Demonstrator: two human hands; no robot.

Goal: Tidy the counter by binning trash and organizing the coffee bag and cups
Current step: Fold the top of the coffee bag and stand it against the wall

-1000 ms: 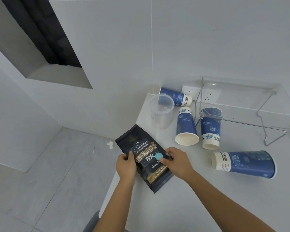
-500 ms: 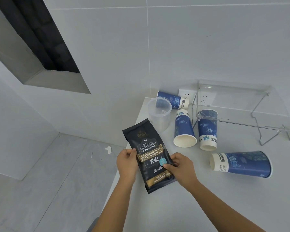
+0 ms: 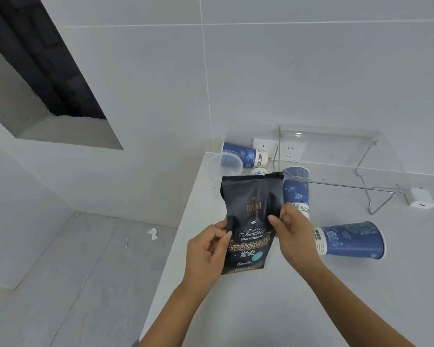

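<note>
we hold the coffee bag (image 3: 251,221) upright, left hand (image 3: 207,249) and right hand (image 3: 295,230) fingers pinching its sides. we judge the bag step underway; next it needs a stable standing spot on the counter (image 3: 261,309).

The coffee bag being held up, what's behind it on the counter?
Behind the coffee bag, only the white end of a blue paper cup peeks above its top edge; the rest is covered. A clear plastic cup shows at its upper left.
</note>
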